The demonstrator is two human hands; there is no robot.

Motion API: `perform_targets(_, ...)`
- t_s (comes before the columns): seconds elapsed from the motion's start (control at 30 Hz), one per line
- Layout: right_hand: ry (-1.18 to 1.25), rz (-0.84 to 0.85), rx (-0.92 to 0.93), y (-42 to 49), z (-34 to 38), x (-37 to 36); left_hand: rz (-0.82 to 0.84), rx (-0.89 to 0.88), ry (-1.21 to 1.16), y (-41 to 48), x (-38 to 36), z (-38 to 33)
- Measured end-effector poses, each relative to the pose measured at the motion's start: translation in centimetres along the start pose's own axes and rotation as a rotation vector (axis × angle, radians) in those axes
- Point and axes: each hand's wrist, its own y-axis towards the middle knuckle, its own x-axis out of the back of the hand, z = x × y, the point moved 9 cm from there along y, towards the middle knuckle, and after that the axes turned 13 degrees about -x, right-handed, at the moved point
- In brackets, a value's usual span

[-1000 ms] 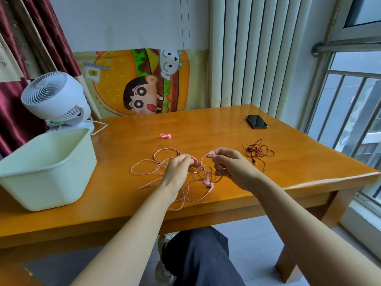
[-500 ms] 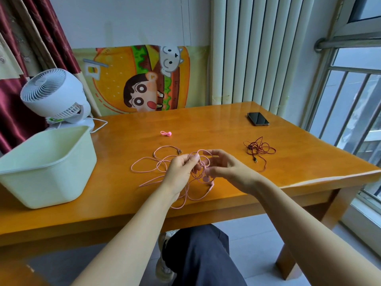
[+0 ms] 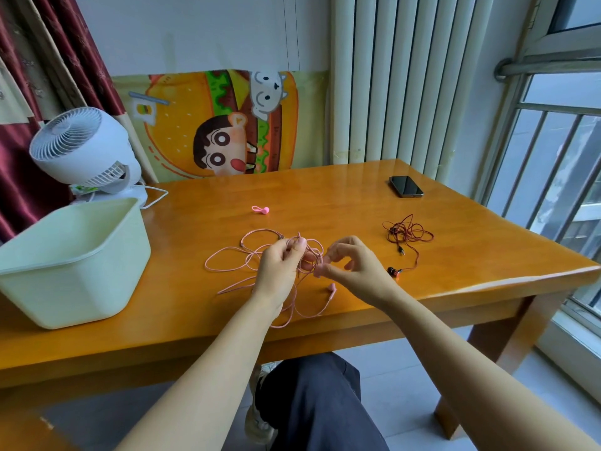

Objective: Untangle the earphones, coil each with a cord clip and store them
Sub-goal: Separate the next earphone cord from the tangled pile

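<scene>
Tangled pink earphones lie in loose loops near the front middle of the wooden table. My left hand grips a bunch of the pink cord, lifted slightly off the table. Just to its right, my right hand pinches a strand of the same cord with thumb and forefinger. One pink earbud rests on the table below my right hand. Dark red earphones lie in a loose bundle further right, with an earbud near my right wrist. A pink cord clip sits behind the pink tangle.
A pale green plastic bin stands on the left of the table. Behind it is a white desk fan with its cable. A black phone lies at the far right. A window with bars is to the right.
My hands have drawn slightly apart. The right hand has shifted right, pulling a strand out of the tangle, and one pink earbud now lies free on the table.
</scene>
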Motion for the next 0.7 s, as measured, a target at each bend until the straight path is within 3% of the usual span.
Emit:
perform_targets(0.2,0.214,0.04,-0.007,-0.3,0.0,0.7,0.007,0.044,-0.056,-0.1,0.3,0.4)
perform_targets(0.57,0.019,-0.133,0.12,-0.8,1.4,1.3,0.112,0.078,0.039,-0.4,-0.8,0.9)
perform_targets(0.7,0.035,-0.156,0.117,-0.7,1.5,1.4,0.076,0.192,-0.046,-0.7,-0.7,1.2)
